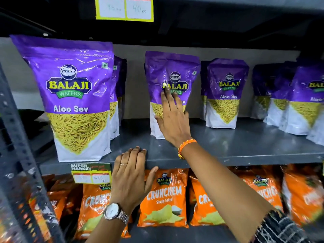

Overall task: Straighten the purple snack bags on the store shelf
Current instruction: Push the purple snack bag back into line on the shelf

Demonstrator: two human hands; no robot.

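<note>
Touching one purple bag [172, 71], right hand [172, 121] lies grip apart; left hand [130, 174] rests flat on shelf [228, 148] edge.

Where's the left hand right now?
Head view, lower centre: the left hand rests on the front edge of the grey shelf, just right of the price tag, in front of the orange Crunchem bags.

Right hand [172, 120] flat on purple bag [172, 74].
</note>
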